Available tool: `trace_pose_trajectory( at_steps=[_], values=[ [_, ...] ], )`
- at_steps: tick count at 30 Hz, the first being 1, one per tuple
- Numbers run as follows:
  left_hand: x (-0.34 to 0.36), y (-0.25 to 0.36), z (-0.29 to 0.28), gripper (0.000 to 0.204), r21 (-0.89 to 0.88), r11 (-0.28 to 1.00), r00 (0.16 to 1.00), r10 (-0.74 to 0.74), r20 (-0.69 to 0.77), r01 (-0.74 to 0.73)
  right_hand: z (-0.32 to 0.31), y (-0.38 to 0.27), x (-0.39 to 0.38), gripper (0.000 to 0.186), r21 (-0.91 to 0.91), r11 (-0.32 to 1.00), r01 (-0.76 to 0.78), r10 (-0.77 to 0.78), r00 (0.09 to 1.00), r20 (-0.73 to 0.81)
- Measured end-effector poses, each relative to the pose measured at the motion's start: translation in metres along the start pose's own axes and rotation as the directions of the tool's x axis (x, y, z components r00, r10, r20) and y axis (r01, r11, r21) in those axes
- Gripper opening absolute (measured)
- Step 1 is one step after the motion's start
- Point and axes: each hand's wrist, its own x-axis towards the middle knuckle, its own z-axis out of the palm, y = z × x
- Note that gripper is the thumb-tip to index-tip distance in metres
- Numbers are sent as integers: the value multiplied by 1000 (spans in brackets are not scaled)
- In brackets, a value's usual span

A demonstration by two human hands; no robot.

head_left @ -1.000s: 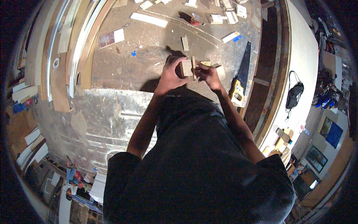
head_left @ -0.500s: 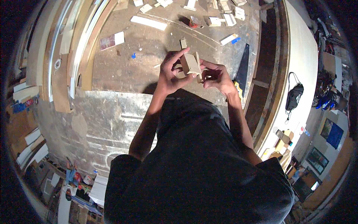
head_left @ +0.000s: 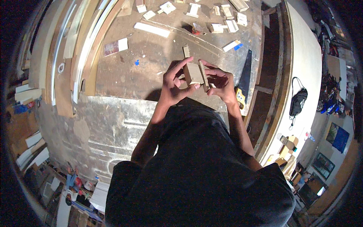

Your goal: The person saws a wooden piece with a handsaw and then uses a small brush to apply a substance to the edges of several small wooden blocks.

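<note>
My left hand (head_left: 170,86) grips a small wooden block (head_left: 193,72) between its thumb and fingers. Against the block's right side stands a thin, flat wooden piece (head_left: 203,75), held upright by the thumb and fingertips of my right hand (head_left: 226,85). The two pieces appear to touch; any joint between them is too small to make out. Just beyond the held parts, a short wooden strip (head_left: 186,50) lies on the worktable (head_left: 147,75).
A handsaw (head_left: 244,75) lies right of my right hand. Long boards (head_left: 68,49) line the left side. Small wooden assemblies (head_left: 193,10) and a white strip (head_left: 152,30) lie farther back. A black drawstring pouch (head_left: 298,101) rests on the pale panel at right.
My right fingers have shifted along the flat piece, which now sits more openly between thumb and fingertips. Both hands and the block appear slightly lower as the whole view has shifted.
</note>
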Motion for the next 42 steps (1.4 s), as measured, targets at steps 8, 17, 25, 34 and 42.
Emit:
trace_pose_trajectory(
  at_steps=[8, 17, 25, 34, 42],
  values=[
    [-2, 6, 8, 77, -67, 998, 999, 20, -35, -22, 3, 5, -1, 70, 73, 997, 21, -14, 995, -95],
    [0, 12, 1, 83, -152, 988, 999, -37, -23, 33, 2, -1, 2, 79, 55, 998, 29, -25, 997, -77],
    [-17, 12, -11, 66, -463, 872, 986, -164, 30, 159, -10, -25, 9, 79, 384, 923, -27, -24, 991, 129],
    [-12, 29, 3, 49, -476, 844, 947, -315, -63, 249, -2, -32, 10, 76, 285, 958, -26, -6, 994, 112],
    [-5, 46, 16, 45, -369, 892, 951, -305, -62, 262, 8, -36, 7, 71, 307, 951, -28, 26, 1000, 12]
  ],
)
